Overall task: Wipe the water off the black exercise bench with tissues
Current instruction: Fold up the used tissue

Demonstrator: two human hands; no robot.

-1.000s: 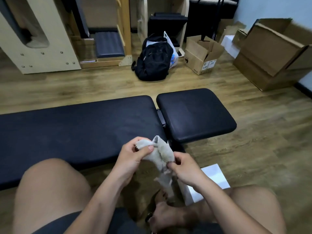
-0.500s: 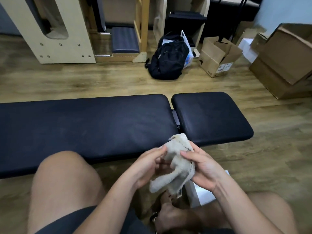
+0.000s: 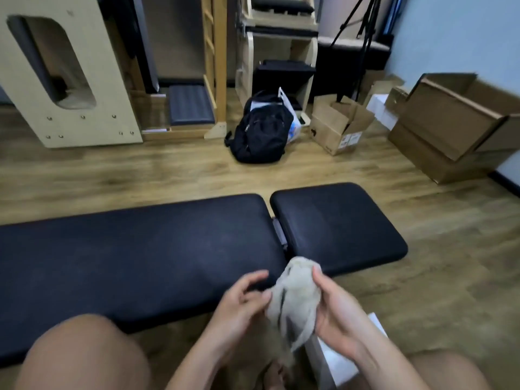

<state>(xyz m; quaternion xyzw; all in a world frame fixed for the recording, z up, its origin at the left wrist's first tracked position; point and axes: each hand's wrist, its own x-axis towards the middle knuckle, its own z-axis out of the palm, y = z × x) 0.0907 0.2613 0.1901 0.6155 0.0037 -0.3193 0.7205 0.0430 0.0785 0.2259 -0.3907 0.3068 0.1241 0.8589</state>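
The black exercise bench (image 3: 146, 257) runs across the middle of the view, a long pad on the left and a shorter pad (image 3: 334, 226) on the right. Just in front of the gap between the pads I hold a crumpled, damp-looking wad of tissue (image 3: 295, 294). My right hand (image 3: 334, 311) cups it from the right with fingers and thumb curled round it. My left hand (image 3: 242, 302) is at its left edge, fingertips touching the wad, fingers partly spread. No water drops are visible on the pads.
My bare knees sit at the bottom left and right. A white box (image 3: 337, 358) lies on the wooden floor below my right hand. Beyond the bench stand a black backpack (image 3: 261, 130), cardboard boxes (image 3: 340, 125) (image 3: 455, 122) and wooden gym equipment (image 3: 64, 71).
The view has tilted up, showing more of the room. The tissue has been bunched into a tighter wad in my right hand, and my left hand's grip has loosened to fingertips.
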